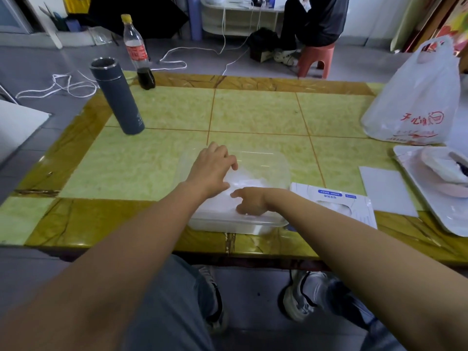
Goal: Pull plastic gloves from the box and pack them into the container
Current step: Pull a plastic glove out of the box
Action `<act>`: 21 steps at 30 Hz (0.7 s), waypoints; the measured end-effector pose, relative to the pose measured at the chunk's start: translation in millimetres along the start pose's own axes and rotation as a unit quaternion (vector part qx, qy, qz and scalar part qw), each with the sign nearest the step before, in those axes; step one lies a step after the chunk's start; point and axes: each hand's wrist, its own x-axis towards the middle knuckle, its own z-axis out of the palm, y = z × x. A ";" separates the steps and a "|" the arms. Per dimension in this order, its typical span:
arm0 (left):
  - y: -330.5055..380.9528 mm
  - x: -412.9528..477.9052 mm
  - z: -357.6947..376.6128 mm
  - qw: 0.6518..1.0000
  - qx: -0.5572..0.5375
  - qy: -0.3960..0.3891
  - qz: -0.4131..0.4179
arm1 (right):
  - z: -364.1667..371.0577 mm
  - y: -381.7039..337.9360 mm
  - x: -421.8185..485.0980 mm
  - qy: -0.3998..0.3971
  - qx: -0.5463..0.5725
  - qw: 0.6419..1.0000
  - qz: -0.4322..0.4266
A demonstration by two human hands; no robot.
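1. A clear rectangular plastic container (253, 225) sits near the front edge of the yellow-green tiled counter (253, 110), at 12 o'clock from the person. It holds a loose pile of thin translucent plastic gloves (244, 183).
2. The left hand (211, 168) lies palm down over the far-left part of the pile, fingers spread and only gently bent. It looks to be pressing the gloves flat, not grasping them.
3. The right hand (249, 201) is at the near-right part of the container, knuckles up, fingers tucked down into the pile. I cannot tell whether they pinch a glove or merely push. The two hands are near each other but apart, with a strip of glove film between them.
4. The flat white-and-blue cardboard glove box (336, 201) lies on the counter at 3 o'clock from the container, just beside its right wall. Its long axis runs roughly 9 to 3, dipping toward 4, and its oval opening faces up.
5. The next pull probably turns on that placement. The box is at 3 o'clock from the right hand, whose forearm crosses the box's near-left corner. The left hand would have to reach across the container, so the right hand is the nearer one.
6. The film looks springy, so the pile may lift if the left hand releases it.
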 end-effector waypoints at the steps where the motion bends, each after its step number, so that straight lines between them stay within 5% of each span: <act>1: 0.8 -1.2 -3.7 1.000 -0.010 0.021 0.007 | 0.7 0.1 1.5 0.002 0.030 1.000 0.002; 3: 7.2 -2.6 -11.4 0.998 -0.063 0.003 -0.003 | 0.0 0.8 1.6 -0.002 0.077 0.997 0.006; 8: 26.9 -3.6 -1.5 0.955 0.003 -0.282 -0.095 | 1.6 -0.3 -0.3 -0.006 0.090 0.995 0.029; 11: 22.4 -8.5 9.7 0.926 0.022 -0.357 -0.121 | 3.2 3.5 -0.8 0.007 0.105 0.993 0.060; 16: 25.9 -9.9 -1.0 0.925 0.027 -0.339 -0.167 | 6.4 8.0 8.6 0.034 0.170 0.981 0.083; 19: 32.3 3.1 -0.9 0.952 -0.068 -0.243 -0.172 | 5.5 8.6 13.1 0.092 0.225 0.968 0.063; 21: 30.5 11.2 7.7 0.936 -0.153 -0.249 -0.195 | 2.7 8.8 12.7 0.134 0.269 0.953 0.041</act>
